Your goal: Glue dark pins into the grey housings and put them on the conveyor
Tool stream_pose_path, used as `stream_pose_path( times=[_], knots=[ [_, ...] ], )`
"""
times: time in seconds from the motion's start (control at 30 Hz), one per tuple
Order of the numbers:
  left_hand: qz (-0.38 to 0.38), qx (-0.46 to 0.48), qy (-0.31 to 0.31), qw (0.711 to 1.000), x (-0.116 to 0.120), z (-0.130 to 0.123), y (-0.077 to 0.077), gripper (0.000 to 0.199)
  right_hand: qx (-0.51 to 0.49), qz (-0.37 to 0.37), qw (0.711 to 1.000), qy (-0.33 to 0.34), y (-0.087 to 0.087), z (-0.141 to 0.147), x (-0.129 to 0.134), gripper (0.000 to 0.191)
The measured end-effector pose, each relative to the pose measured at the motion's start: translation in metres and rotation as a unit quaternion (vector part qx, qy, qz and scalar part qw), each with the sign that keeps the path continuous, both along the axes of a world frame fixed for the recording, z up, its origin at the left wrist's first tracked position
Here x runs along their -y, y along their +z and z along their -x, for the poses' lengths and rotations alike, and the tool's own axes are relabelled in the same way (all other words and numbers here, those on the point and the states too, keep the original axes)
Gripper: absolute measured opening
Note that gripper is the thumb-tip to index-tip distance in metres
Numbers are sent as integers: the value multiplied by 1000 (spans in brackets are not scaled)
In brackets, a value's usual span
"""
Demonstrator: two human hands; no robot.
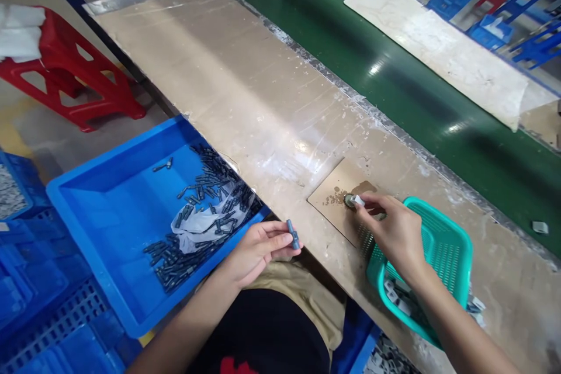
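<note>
Pinched in the fingers of my left hand [263,248] is a small dark grey part [292,235], held near the table's front edge. My right hand [392,225] grips a small white piece [357,200] between thumb and fingertips, at a small round dish [349,200]. The dish stands on a brown cardboard square [328,201] with dark wet spots. Under my right wrist is a green basket [447,245] with small grey and white pieces. A blue tray [131,155] on the left holds many dark parts and a crumpled white plastic bag [204,225].
A green conveyor belt [333,41] runs behind the brown tabletop [219,70], with one small white piece [540,227] on it. A red stool [65,64] and stacked blue crates [39,269] are at the left. Another bin of small parts [388,356] is below the table.
</note>
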State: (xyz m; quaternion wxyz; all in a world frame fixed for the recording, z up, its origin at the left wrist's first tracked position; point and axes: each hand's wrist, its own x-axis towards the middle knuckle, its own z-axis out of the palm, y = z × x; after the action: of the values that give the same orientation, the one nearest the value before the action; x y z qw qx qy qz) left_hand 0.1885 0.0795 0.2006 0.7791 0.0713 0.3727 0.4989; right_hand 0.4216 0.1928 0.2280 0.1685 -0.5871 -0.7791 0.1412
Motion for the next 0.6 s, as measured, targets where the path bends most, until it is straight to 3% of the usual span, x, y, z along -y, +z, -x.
stream_pose_path(
  times=[0.1, 0.2, 0.3, 0.4, 0.6],
  knots=[
    [2, 23, 0, 1000, -7, -15, 3, 27, -12, 16, 1000, -4, 2, 0, 0, 30],
    [8, 24, 35, 999, -13, -28, 4, 29, -97, 46, 993, -51, 10, 1, 3, 31],
    [8, 13, 76, 997, -20, -41, 6, 31, -242, 120, 958, -98, 25, 1, 12, 31],
    [-6, 16, 88, 996, -27, -55, 13, 31, -346, 187, 914, -97, 41, 2, 26, 25],
    [-45, 5, 104, 994, -36, -75, 29, 33, -394, 224, 888, -77, 52, 5, 49, 16]
  ],
)
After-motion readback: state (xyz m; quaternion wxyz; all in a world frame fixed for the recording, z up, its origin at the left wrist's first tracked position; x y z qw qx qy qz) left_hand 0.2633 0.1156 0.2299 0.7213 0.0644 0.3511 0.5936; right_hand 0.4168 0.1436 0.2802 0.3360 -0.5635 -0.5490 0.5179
